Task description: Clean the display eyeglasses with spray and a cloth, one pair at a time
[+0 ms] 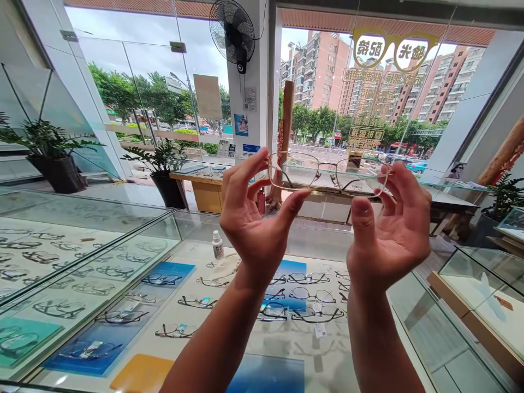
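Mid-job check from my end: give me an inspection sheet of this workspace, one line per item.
Surface: glass display counter, reflections on the glass.
Job's things: thin-rimmed eyeglasses, held up above the counter.
Clutter: small white bottle standing near the counter's far edge; many spectacle frames displayed around it.
Hands: left hand and right hand each hold one side of the eyeglasses.
Cables: nothing seen on the counter; thin cord beside the wall fan.
Surroundings: potted plants, large windows, street outside.
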### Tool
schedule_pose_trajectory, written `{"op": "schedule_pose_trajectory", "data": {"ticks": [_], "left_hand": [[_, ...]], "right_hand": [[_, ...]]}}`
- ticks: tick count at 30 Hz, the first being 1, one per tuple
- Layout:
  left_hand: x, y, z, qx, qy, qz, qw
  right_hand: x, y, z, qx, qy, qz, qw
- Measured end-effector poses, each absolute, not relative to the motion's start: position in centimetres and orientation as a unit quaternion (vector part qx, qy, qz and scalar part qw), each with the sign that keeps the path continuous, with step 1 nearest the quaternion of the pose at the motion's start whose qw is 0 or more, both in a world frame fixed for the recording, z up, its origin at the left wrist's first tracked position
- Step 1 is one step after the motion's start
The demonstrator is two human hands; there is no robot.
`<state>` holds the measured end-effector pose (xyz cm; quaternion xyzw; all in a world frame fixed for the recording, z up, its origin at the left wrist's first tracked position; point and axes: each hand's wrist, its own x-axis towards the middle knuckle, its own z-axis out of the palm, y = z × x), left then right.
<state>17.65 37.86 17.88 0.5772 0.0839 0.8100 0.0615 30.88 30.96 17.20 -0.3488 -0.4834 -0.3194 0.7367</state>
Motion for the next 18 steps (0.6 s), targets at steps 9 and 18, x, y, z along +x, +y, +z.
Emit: {"op": "schedule_pose_trajectory", "data": {"ticks": [9,18], "left_hand": [[16.0,33.5,18.7,0.576,0.114,0.806,0.071],[15.8,33.3,18.9,0.578,0.135,0.802,0.068]], "right_hand": [[29.1,27.9,18.0,-0.297,-0.466,-0.255,0.793],[28.9,27.6,17.9,-0.324,-0.449,-0.248,0.795]]}}
